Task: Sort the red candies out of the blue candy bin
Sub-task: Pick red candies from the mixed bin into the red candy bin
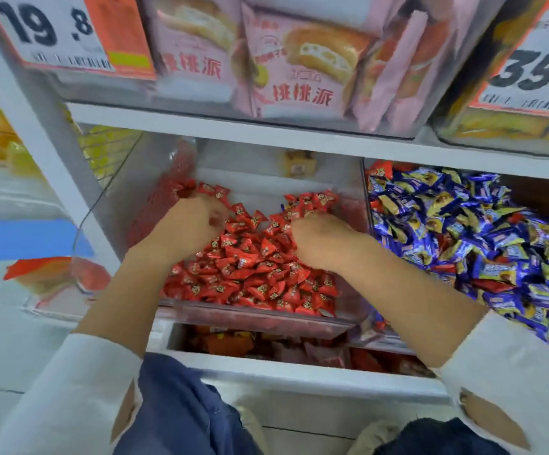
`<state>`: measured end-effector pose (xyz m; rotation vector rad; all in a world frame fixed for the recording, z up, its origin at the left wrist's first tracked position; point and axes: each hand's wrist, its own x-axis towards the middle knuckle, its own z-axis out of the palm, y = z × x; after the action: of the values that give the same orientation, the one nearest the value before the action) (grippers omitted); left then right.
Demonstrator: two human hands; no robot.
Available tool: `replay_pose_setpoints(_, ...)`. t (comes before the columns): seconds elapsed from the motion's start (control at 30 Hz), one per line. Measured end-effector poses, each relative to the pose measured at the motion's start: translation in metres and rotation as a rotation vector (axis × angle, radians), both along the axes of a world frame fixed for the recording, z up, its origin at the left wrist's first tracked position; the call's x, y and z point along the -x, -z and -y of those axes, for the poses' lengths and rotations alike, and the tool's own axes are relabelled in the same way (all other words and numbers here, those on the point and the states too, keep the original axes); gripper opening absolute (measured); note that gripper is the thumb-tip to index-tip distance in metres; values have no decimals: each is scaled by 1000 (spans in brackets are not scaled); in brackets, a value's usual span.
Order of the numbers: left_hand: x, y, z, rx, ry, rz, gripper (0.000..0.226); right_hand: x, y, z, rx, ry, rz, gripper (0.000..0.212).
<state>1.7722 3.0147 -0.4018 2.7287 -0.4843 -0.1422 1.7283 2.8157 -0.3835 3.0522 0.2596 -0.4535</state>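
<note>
Far left: price tag (53, 31) reading 19.8 on the upper shelf, blurred yellow goods below it. Clear bin (266, 318) of red candies (250, 270) sits mid-shelf, centre of view. Left hand (191, 221) is down in the red pile toward the bin's back left, fingers curled into the candies; grip looks closed round some red pieces, but the fingertips are buried so exactly what it holds can't be told. Right hand (319, 239) is also in the red bin, near its right wall, fingers curled under and hidden; grip state can't be told. Both forearms bare, white sleeves (69, 389) pushed up. Above centre: pink snack packs (293, 60) on the upper shelf. Just right of the red bin, touching wall to wall, the blue candy bin (370, 257) heaped with blue candies (463, 231); several red candies still mixed in, e.g. stray red piece (381, 170) at its back left corner. Far right top: price tag (536, 73) reading 35.
</note>
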Motion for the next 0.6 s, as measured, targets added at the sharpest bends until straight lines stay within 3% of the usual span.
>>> replay_pose_setpoints(0.07, -8, 10, 1, -56, 24, -19, 27, -18, 16, -8, 4, 216, -107, 56)
replay_pose_setpoints(0.13, -13, 14, 1, -71, 28, -52, 29, -30, 29, -16, -157, 475, -144, 76)
replay_pose_setpoints(0.23, -16, 13, 1, -94, 63, -98, 33, -38, 50, -24, -330, 656, -65, 78)
replay_pose_setpoints(0.33, -19, 14, -6, -86, 77, -108, 34, -39, 65, -33, -294, 522, -16, 62)
replay_pose_setpoints(0.47, -29, 17, -17, -64, 48, -73, 34, -40, 62, -52, -260, 268, -89, 50)
replay_pose_setpoints(0.6, -35, 16, -22, -35, 29, -73, 33, -36, 51, -48, -366, 151, -139, 39)
